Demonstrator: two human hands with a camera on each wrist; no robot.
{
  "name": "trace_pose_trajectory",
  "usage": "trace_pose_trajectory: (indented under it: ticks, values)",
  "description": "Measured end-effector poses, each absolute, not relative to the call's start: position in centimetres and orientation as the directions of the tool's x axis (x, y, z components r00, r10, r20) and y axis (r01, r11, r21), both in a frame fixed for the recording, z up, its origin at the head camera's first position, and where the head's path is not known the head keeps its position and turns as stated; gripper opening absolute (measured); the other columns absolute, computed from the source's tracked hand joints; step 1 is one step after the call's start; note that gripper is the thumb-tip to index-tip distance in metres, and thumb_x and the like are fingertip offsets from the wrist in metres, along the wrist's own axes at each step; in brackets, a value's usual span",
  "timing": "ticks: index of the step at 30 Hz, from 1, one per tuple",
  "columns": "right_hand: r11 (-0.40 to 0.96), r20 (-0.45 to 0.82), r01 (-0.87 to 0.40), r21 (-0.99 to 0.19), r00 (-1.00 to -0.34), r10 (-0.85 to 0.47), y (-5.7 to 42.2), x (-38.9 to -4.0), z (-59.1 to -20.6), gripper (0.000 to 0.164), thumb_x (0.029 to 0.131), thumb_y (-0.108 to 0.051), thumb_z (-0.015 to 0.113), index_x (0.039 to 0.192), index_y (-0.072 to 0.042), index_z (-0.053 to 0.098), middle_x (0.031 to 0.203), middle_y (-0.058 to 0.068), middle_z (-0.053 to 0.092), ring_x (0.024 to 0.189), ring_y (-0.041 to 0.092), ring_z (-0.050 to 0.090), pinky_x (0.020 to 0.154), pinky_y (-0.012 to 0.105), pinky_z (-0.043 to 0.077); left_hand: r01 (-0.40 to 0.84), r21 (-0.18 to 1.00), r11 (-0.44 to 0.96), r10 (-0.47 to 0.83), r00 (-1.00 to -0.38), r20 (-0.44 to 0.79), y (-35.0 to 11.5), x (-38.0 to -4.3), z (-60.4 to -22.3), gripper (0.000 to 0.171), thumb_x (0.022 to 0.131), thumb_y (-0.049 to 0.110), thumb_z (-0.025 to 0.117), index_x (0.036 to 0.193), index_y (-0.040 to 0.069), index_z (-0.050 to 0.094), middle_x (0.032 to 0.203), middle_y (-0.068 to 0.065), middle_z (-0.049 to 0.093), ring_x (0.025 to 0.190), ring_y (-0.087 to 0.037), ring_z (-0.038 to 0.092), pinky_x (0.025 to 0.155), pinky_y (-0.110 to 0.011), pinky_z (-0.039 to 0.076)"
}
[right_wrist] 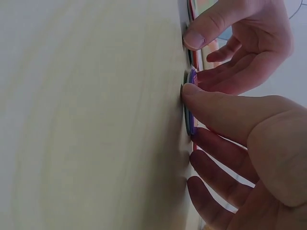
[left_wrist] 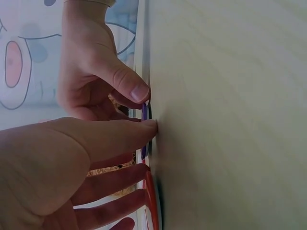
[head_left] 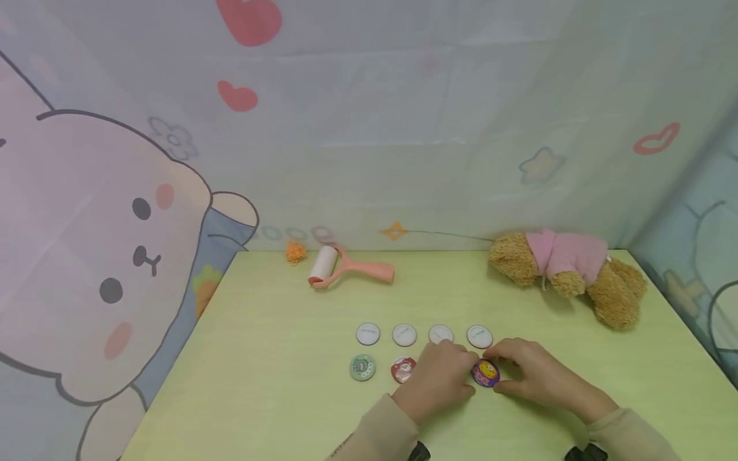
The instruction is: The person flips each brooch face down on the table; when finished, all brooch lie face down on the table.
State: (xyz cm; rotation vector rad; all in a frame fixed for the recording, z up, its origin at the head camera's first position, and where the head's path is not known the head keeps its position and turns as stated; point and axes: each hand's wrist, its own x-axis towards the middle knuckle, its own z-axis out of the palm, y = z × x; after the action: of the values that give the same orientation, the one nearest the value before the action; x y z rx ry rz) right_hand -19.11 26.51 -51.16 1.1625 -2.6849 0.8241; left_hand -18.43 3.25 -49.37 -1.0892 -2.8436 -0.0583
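Note:
A round purple badge point(head_left: 486, 372) with a yellow figure lies face up on the table, between both hands. My right hand point(head_left: 539, 376) holds it by the edge, with the thumb and index finger on opposite sides. My left hand point(head_left: 436, 382) has its fingertips right at the badge's left edge, its fingers fairly straight. In the left wrist view a red badge point(left_wrist: 152, 201) stands beside the left fingers. Further left in the same row are a red-and-white badge point(head_left: 402, 369), partly covered by the left hand, and a green badge point(head_left: 362, 367).
Behind lies a row of white discs, including one at the left end point(head_left: 368, 333) and one at the right point(head_left: 480, 337). A pink lint roller point(head_left: 357, 267) and an orange tuft point(head_left: 296, 253) lie at the back. A teddy bear in pink point(head_left: 567, 262) lies back right.

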Motion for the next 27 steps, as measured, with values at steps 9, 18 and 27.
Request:
trace_pose_trajectory:
  ticks: [9, 18, 27]
  values:
    - [0.563, 0.296, -0.692, -0.452, -0.712, -0.637, 26.61, -18.79, -51.27, 0.043, 0.078, -0.015, 0.094, 0.116, -0.016, 0.074, 0.112, -0.007, 0.074, 0.101, 0.012, 0.068, 0.086, 0.036, 0.059, 0.673, 0.014, 0.740, 0.667, -0.736, 0.119, 3.63, -18.27, -49.35, 0.027, 0.084, 0.040, 0.087, 0.103, 0.026, 0.075, 0.086, 0.014, 0.069, 0.070, -0.008, 0.051, 0.062, -0.024, 0.042]
    - [0.561, 0.316, -0.696, -0.448, -0.710, -0.629, 26.54, -18.72, -51.85, 0.041, 0.079, -0.014, 0.093, 0.115, -0.015, 0.074, 0.111, -0.008, 0.075, 0.101, 0.008, 0.068, 0.085, 0.034, 0.059, 0.680, 0.040, 0.732, 0.664, -0.726, 0.178, 3.67, -18.32, -49.54, 0.024, 0.083, 0.036, 0.088, 0.101, 0.025, 0.075, 0.082, 0.012, 0.069, 0.068, -0.007, 0.055, 0.055, -0.021, 0.039]
    - [0.540, 0.342, -0.723, -0.431, -0.685, -0.643, 26.43, -18.56, -51.62, 0.040, 0.081, -0.015, 0.092, 0.117, -0.014, 0.074, 0.111, -0.005, 0.075, 0.100, 0.013, 0.069, 0.084, 0.036, 0.060, 0.719, 0.033, 0.695, 0.695, -0.682, 0.228, 3.41, -18.39, -49.68, 0.021, 0.089, 0.037, 0.085, 0.102, 0.023, 0.075, 0.085, 0.012, 0.072, 0.069, -0.007, 0.060, 0.055, -0.020, 0.043]
